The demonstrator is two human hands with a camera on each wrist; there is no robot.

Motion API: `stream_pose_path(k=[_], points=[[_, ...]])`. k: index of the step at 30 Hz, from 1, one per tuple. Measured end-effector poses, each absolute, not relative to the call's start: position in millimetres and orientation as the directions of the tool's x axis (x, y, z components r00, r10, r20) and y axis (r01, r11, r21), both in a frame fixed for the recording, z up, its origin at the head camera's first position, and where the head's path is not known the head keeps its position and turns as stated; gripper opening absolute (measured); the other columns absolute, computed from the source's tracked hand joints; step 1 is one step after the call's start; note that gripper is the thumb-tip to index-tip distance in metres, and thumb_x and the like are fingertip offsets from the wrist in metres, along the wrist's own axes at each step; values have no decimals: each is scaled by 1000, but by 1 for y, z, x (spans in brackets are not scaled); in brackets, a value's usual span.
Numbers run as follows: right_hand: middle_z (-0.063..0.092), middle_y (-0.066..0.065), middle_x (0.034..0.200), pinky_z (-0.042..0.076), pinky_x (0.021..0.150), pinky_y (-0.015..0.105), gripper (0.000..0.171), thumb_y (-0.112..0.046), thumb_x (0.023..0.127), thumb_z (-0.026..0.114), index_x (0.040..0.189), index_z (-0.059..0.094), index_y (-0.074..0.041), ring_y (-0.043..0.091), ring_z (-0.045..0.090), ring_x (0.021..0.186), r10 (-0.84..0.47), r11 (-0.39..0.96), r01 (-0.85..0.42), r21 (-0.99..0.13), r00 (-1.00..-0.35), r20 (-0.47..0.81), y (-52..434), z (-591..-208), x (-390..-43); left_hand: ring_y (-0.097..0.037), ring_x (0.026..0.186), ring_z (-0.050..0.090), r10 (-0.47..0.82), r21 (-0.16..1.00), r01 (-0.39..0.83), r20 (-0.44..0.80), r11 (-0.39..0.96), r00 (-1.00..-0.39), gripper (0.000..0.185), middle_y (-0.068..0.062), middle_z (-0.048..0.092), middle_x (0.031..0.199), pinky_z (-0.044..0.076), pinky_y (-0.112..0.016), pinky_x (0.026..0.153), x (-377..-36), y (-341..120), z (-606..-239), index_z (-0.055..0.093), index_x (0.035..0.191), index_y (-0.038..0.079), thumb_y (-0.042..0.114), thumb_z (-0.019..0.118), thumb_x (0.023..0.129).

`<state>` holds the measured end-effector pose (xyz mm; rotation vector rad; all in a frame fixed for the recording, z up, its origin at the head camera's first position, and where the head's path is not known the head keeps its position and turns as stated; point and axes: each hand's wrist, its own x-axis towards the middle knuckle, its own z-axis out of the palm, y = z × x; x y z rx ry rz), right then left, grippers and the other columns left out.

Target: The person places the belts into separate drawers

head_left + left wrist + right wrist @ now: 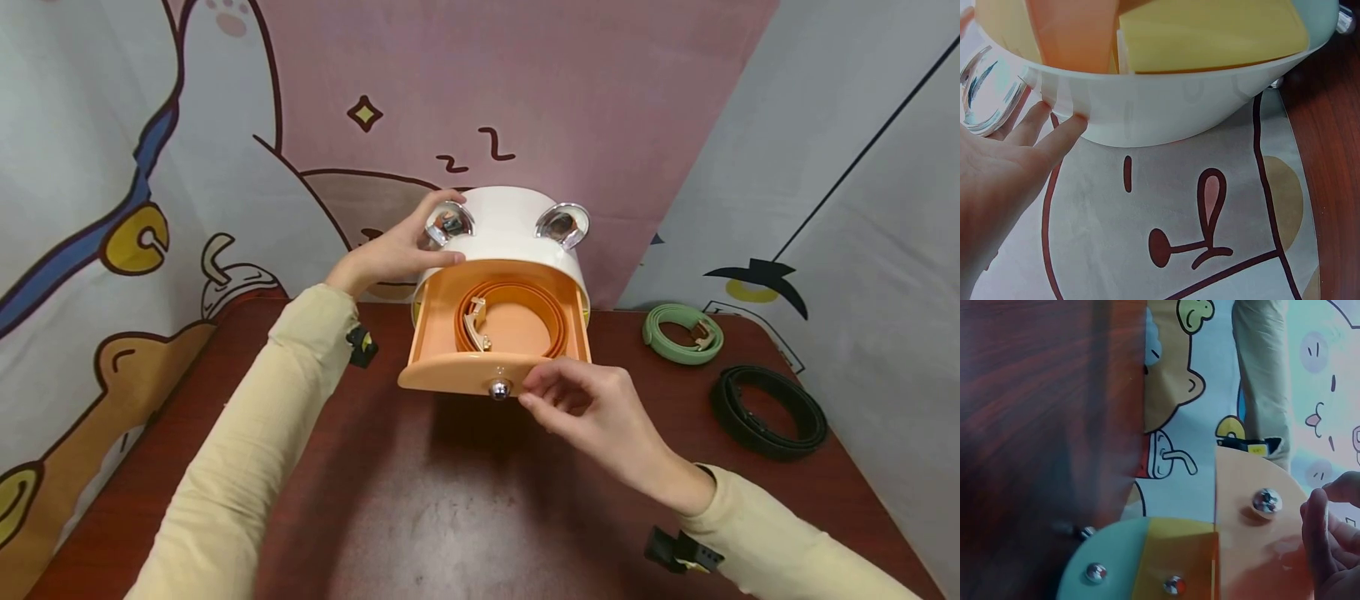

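A white rounded drawer box [504, 212] with two silver ears stands at the back of the table. Its orange top drawer [450, 372] is pulled out, and a coiled orange belt [557, 317] with a gold-coloured buckle lies inside. My left hand [405, 242] rests on the box's upper left around one ear [450, 222]; in the left wrist view its straight fingers [1063, 139] touch the white shell. My right hand [592, 408] is just right of the silver knob [499, 388], thumb and index fingertips near the drawer front, apart from the knob.
A coiled green belt [682, 333] and a coiled black belt [768, 412] lie on the right of the dark red table [450, 533]. Green [1110, 550] and yellow [1179, 550] drawer fronts show below the orange one. Printed cloth [600, 100] hangs behind.
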<state>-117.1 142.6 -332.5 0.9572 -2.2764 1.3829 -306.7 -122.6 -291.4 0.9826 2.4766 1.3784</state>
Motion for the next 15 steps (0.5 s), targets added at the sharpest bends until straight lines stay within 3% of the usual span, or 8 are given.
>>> stream_pose_path(k=[15], points=[[65, -5, 81, 49, 53, 20, 22, 1, 77, 78, 92, 67, -9, 7, 61, 64, -370, 314, -712, -628, -701, 610, 129, -353, -120, -28, 75, 56, 598, 812, 453, 166, 368, -784, 74, -9, 25, 145, 47, -36, 74, -305, -123, -290, 21, 147, 23, 17, 69, 91]])
